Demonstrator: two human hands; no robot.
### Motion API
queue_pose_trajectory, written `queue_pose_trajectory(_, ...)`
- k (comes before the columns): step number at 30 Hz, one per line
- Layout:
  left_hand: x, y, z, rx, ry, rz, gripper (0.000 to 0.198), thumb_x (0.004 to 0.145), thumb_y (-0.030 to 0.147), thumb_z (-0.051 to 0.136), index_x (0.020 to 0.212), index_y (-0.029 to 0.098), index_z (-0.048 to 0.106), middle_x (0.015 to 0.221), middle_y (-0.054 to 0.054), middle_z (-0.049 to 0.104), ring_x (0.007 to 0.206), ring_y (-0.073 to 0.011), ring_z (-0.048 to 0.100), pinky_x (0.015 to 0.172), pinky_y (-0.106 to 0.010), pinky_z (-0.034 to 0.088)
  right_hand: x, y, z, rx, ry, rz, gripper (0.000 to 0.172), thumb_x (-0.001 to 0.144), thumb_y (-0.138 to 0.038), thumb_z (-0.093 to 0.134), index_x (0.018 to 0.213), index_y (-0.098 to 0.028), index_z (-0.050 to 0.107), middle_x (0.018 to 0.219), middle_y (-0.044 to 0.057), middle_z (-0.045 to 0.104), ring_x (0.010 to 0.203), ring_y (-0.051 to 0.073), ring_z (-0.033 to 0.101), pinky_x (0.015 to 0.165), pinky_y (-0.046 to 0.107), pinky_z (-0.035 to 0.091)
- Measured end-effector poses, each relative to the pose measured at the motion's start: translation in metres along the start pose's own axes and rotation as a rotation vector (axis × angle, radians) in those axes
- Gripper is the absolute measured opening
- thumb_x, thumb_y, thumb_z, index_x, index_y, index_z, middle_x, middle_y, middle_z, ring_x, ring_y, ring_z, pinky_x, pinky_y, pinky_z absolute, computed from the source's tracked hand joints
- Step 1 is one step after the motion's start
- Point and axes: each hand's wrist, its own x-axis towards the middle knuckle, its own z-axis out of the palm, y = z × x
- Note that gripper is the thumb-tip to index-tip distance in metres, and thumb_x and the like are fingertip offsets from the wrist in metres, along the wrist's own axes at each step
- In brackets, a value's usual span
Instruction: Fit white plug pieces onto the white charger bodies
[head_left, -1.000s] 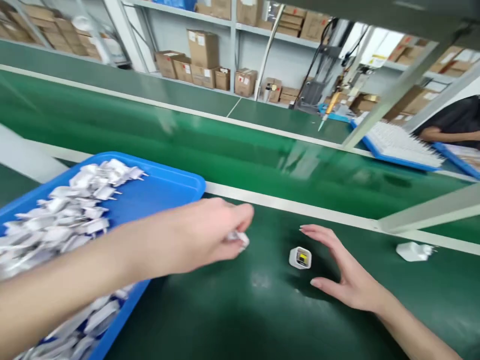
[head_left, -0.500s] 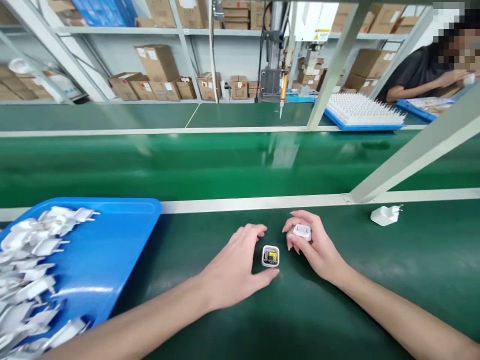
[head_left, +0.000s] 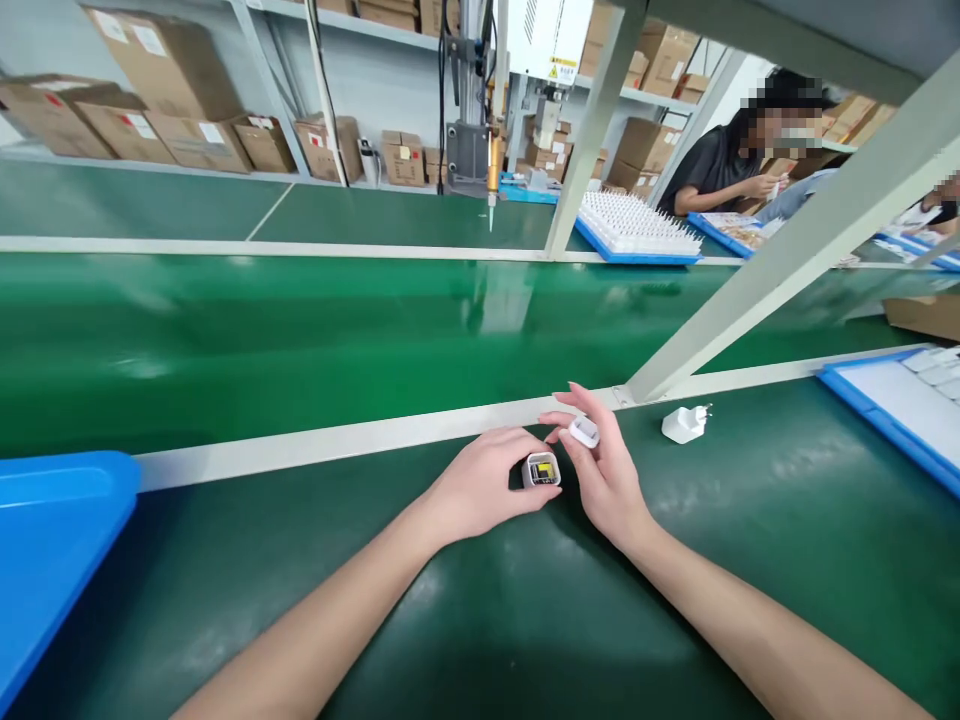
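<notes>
A: At the middle of the surface [head_left: 480, 630], how does the left hand [head_left: 484, 480] hold the case [head_left: 529, 471]?

B: Its thumb and fingers close around the white case, opened only as wide as the case needs. I think this is for steadiness, and it leaves the open mouth free: the yellow and dark parts [head_left: 544, 472] inside are well visible.

A: Does the case rest on the surface?

B: I cannot tell surely; its bottom does not show.

A: And the right hand [head_left: 606, 480]?

B: It holds a small white cap [head_left: 583, 432] between thumb and fingers, half open. The cap is just beside the case but apart, perhaps so that the eyes have both together.

A: The plug [head_left: 684, 425]?

B: It lies untouched near the post [head_left: 720, 320], probably aside to give the hands room.
</notes>
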Motion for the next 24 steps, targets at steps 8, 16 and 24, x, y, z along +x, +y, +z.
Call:
queue_pose_trajectory(8, -0.005, -0.003, -0.004, -0.100, -0.035, -0.049, 0.023, 0.082, 0.038, 0.073, 0.092, 0.023, 0.060, 0.096, 0.002, 0.068, 0.092, -0.0191, 0.060, 0.082, -0.033, 0.045, 0.002, -0.002, 0.003, 0.026, 0.125, 0.056, 0.035, 0.103, -0.033, 0.055, 0.136, -0.029, 0.044, 0.147, 0.010, 0.048, 0.132, 0.027, 0.056, 0.113, 0.054, 0.046)
queue_pose_trajectory(16, -0.005, -0.003, -0.010, -0.130, -0.157, 0.069, 0.021, 0.074, 0.031, 0.080, 0.087, 0.023, 0.066, 0.090, 0.005, 0.070, 0.086, -0.0156, 0.061, 0.091, -0.032, 0.040, -0.006, -0.009, 0.004, 0.056, 0.122, -0.004, 0.030, 0.101, -0.028, 0.058, 0.130, -0.032, 0.048, 0.145, 0.008, 0.053, 0.133, 0.029, 0.055, 0.111, 0.060, 0.046)
queue_pose_trajectory(24, -0.006, -0.002, -0.007, -0.088, -0.116, -0.030, 0.025, 0.075, 0.039, 0.077, 0.088, 0.024, 0.063, 0.090, 0.004, 0.070, 0.094, -0.0200, 0.057, 0.082, -0.031, 0.043, -0.010, -0.019, 0.002, -0.035, 0.010, 0.044, 0.027, 0.104, -0.047, 0.049, 0.124, -0.029, 0.047, 0.136, 0.010, 0.061, 0.127, 0.029, 0.060, 0.105, 0.061, 0.051)
